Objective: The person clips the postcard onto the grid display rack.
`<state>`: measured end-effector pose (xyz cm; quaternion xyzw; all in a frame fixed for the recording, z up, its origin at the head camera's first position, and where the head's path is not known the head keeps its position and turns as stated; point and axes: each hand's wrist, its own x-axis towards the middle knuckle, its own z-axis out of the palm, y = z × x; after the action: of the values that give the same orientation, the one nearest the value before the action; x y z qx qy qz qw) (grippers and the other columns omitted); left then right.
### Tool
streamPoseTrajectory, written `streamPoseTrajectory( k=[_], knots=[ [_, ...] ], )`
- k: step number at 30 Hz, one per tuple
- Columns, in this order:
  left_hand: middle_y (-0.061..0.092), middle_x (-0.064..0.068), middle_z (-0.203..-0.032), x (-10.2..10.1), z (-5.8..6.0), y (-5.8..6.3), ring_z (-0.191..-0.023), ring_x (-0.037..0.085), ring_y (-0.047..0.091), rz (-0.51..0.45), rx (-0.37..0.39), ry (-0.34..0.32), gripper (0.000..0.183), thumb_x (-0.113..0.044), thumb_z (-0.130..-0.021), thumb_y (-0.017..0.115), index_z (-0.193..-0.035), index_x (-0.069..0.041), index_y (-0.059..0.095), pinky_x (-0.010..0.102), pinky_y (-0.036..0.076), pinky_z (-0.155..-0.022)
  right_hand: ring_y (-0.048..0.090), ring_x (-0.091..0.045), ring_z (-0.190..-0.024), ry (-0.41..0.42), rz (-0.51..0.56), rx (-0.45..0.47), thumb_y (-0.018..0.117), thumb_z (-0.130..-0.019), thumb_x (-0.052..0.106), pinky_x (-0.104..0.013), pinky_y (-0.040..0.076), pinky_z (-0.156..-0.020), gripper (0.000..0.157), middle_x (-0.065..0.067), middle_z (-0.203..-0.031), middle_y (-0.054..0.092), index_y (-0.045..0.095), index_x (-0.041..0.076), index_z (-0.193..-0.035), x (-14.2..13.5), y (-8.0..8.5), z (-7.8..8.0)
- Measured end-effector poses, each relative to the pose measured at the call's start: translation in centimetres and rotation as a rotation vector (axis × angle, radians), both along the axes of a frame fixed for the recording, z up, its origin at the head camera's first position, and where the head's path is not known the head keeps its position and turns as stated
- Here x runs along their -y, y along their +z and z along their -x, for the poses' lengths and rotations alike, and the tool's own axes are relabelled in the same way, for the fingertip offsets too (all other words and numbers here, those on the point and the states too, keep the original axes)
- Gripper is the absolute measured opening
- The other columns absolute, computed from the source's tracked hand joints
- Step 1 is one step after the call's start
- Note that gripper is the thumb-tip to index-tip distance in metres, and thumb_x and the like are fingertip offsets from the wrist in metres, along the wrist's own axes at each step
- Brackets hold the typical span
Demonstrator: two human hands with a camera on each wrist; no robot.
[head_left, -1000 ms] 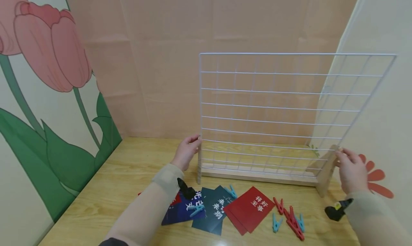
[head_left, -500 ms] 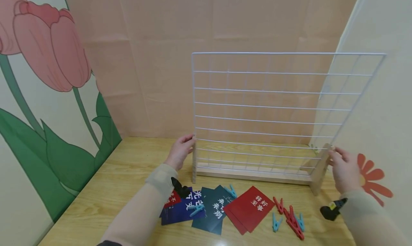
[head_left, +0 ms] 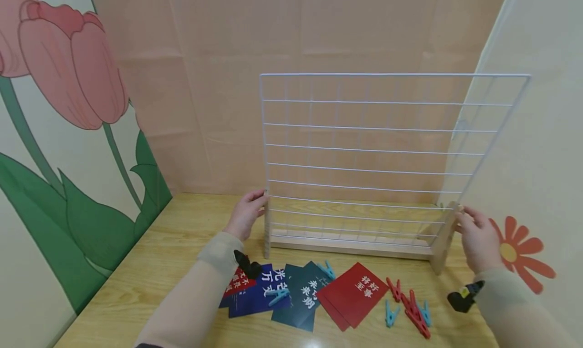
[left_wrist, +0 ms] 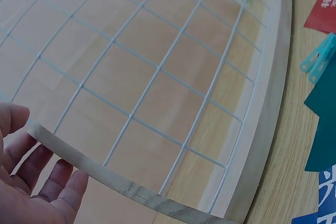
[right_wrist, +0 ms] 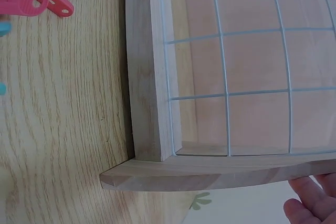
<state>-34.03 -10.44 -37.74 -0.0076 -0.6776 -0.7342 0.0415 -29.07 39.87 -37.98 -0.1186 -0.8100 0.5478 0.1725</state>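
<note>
A white wire grid rack with a wooden base and wooden side pieces stands upright on the table. My left hand grips the upper end of its left side piece. In the left wrist view the thumb is on one side of that wood and the fingers curl on the other. On the opposite end, my right hand holds the top of the right side piece. Only some right fingertips show in the right wrist view, touching the wood; the thumb is out of sight there.
In front of the rack lie red cards, dark teal cards and blue cards, partly overlapping. Red clothespins and blue clothespins lie around them. A wall rises close on the right.
Both hands and the rack have shifted to the left across the table. The cards and clothespins have stayed in place, with more of the leftmost cards uncovered by the left forearm.
</note>
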Motion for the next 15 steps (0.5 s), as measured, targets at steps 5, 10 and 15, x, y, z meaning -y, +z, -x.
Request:
streamPoseTrajectory(
  k=[5,10,15],
  knots=[
    [0.055,0.013,-0.128,0.8,-0.1,0.0,-0.121,0.031,0.051,0.006,0.000,0.010,0.038,-0.020,-0.095,0.060,-0.129,-0.004,0.055,0.044,0.042,-0.100,0.053,-0.020,-0.106,0.032,-0.008,0.014,0.041,-0.099,0.048,-0.066,0.015,-0.106,0.066,-0.022,-0.152,0.029,0.023,0.013,-0.153,0.6,0.0,-0.2],
    [0.053,0.018,-0.131,1.4,-0.1,0.0,-0.122,0.034,0.050,-0.014,-0.020,0.009,0.039,-0.016,-0.096,0.059,-0.131,0.000,0.053,0.045,0.042,-0.100,0.053,-0.024,-0.108,0.064,-0.021,-0.001,0.040,-0.100,0.047,-0.067,0.014,-0.106,0.067,-0.025,-0.152,0.027,0.021,0.011,-0.153,1.1,0.0,-0.2],
    [0.052,0.019,-0.133,2.0,-0.3,0.0,-0.123,0.035,0.048,-0.018,-0.016,0.016,0.041,-0.017,-0.096,0.058,-0.132,0.001,0.052,0.046,0.041,-0.101,0.052,-0.004,-0.095,0.081,-0.023,-0.011,0.041,-0.100,0.046,-0.065,0.017,-0.106,0.066,-0.024,-0.151,0.029,0.023,0.010,-0.153,1.7,0.1,-0.1]
  ],
)
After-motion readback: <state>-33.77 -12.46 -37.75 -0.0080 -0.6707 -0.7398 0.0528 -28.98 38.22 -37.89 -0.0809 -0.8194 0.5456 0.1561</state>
